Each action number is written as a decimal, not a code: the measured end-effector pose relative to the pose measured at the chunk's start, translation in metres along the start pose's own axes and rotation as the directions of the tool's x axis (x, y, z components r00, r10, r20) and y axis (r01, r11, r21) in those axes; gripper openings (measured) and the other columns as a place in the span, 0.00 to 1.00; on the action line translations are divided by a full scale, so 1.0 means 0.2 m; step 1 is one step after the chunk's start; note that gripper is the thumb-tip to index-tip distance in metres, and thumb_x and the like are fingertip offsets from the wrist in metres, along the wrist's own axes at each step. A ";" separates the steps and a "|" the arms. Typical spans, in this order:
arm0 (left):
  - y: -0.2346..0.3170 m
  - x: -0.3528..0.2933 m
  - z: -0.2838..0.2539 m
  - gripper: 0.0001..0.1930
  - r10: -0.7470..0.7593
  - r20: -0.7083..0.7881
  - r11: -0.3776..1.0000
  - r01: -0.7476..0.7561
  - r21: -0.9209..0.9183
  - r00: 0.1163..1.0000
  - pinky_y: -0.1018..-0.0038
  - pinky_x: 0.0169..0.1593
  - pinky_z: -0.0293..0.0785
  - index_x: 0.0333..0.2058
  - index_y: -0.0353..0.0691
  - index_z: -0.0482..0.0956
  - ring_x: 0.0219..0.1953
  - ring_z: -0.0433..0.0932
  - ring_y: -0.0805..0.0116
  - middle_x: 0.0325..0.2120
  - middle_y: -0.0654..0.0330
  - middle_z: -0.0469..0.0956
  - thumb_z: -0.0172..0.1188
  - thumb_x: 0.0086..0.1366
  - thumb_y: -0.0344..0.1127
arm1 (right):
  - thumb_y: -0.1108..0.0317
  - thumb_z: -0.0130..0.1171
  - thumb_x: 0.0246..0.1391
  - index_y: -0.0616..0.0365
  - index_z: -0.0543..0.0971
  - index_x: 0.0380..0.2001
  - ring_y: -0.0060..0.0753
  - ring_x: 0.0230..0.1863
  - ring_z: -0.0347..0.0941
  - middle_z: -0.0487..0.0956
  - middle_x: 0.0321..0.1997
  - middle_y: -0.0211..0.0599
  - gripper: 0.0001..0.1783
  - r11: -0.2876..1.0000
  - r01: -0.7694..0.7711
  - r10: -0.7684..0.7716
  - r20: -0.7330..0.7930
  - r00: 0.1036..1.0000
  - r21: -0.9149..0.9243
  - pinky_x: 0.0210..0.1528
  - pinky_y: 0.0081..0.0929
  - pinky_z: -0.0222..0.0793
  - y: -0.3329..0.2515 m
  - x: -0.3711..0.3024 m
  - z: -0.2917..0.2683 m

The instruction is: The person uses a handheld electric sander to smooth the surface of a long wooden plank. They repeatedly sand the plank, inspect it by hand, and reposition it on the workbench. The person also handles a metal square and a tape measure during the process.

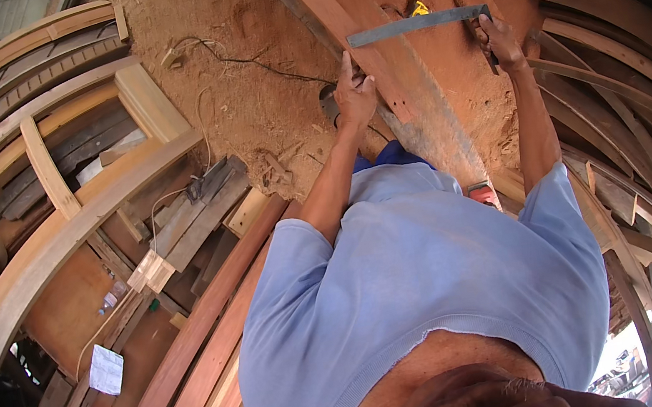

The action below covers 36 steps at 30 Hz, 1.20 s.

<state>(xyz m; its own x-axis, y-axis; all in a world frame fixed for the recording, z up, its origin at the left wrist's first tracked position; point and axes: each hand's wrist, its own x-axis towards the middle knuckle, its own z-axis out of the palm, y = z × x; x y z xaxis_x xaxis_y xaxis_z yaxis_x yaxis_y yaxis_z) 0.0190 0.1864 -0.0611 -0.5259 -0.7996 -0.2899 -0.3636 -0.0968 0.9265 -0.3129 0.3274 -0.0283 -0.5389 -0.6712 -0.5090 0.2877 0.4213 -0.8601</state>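
My right hand (501,42) is closed around the dark handle of a try square, whose long grey blade (417,25) lies across a reddish wooden board (347,6). At the board's left edge is my left hand (357,99), its index finger stretched out close to the blade's far end. The other fingers are partly bent, and no tool shows plainly in them. Just beyond the blade sits a small yellow and black object (420,7), too small to name. A pale, dusty plank (437,128) runs beneath and beside the board toward my body.
Sawdust covers the ground (247,13), where a dark cable (255,64) lies. At left stands a curved wooden frame (51,169) among stacked planks. Long reddish boards (197,357) lie near my left side. Curved timbers (614,101) are piled at right. A red object (483,195) sits by my waist.
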 end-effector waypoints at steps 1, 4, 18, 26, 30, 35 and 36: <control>0.00 -0.01 0.00 0.39 -0.007 -0.005 1.000 0.007 0.020 1.000 0.71 0.54 0.78 0.72 0.30 0.49 0.53 0.81 0.58 0.56 0.42 0.76 0.58 0.66 0.24 | 0.51 0.50 0.71 0.52 0.76 0.36 0.12 0.20 0.59 0.66 0.21 0.16 0.17 1.000 0.003 -0.003 0.012 1.000 -0.002 0.23 0.17 0.56 0.03 0.03 -0.01; -0.04 0.00 0.02 0.39 0.037 -0.011 0.999 -0.037 0.025 0.999 0.73 0.53 0.79 0.73 0.31 0.50 0.51 0.81 0.61 0.55 0.44 0.77 0.58 0.66 0.23 | 0.51 0.50 0.71 0.53 0.77 0.36 0.12 0.20 0.58 0.66 0.21 0.16 0.18 0.996 0.029 -0.028 0.011 1.000 -0.086 0.22 0.18 0.55 0.00 0.08 0.01; -0.18 0.03 0.02 0.41 0.042 -0.005 0.999 -0.042 -0.006 0.999 0.72 0.50 0.78 0.74 0.42 0.54 0.51 0.75 0.61 0.57 0.47 0.69 0.62 0.65 0.26 | 0.52 0.53 0.71 0.57 0.81 0.41 0.12 0.20 0.60 0.69 0.21 0.18 0.19 0.928 0.095 -0.126 -0.063 0.990 -0.361 0.23 0.18 0.57 0.08 0.35 0.04; -0.06 0.01 0.00 0.41 -0.020 0.008 0.997 0.020 0.072 1.000 0.70 0.53 0.76 0.74 0.41 0.53 0.51 0.75 0.61 0.55 0.48 0.70 0.62 0.65 0.27 | 0.53 0.53 0.71 0.56 0.81 0.42 0.10 0.19 0.59 0.68 0.21 0.16 0.18 0.956 0.084 -0.103 -0.053 0.993 -0.280 0.20 0.16 0.56 0.15 0.41 0.03; -0.08 0.01 -0.01 0.41 0.016 0.036 1.000 -0.017 0.015 0.999 0.69 0.56 0.75 0.74 0.38 0.50 0.54 0.74 0.60 0.58 0.45 0.68 0.61 0.66 0.27 | 0.52 0.51 0.71 0.56 0.79 0.39 0.11 0.21 0.60 0.68 0.21 0.17 0.18 0.959 0.081 -0.110 -0.094 0.990 -0.270 0.23 0.16 0.57 0.09 0.32 0.04; -0.20 0.01 0.07 0.38 -0.109 -0.028 0.938 0.094 -0.334 0.994 0.66 0.62 0.72 0.72 0.31 0.49 0.60 0.74 0.55 0.62 0.43 0.68 0.59 0.68 0.30 | 0.50 0.49 0.70 0.61 0.81 0.37 0.16 0.22 0.64 0.70 0.21 0.22 0.24 0.946 0.285 -0.319 -0.283 0.904 -0.155 0.25 0.22 0.62 0.01 -0.08 0.11; -0.24 0.00 0.07 0.38 -0.129 -0.016 0.950 0.119 -0.290 0.992 0.66 0.63 0.72 0.72 0.31 0.50 0.61 0.73 0.55 0.62 0.43 0.69 0.58 0.69 0.31 | 0.50 0.50 0.70 0.61 0.81 0.38 0.18 0.23 0.65 0.70 0.22 0.25 0.24 0.935 0.267 -0.331 -0.308 0.892 -0.233 0.26 0.25 0.64 0.00 -0.18 0.16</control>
<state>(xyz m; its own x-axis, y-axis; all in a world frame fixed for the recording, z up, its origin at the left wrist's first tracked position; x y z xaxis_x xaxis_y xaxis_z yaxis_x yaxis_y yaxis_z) 0.0259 0.1994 -0.1096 -0.4626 -0.7898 -0.4029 -0.1850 -0.3584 0.9150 -0.2683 0.3324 -0.0109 -0.8198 -0.5502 -0.1588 -0.0591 0.3571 -0.9322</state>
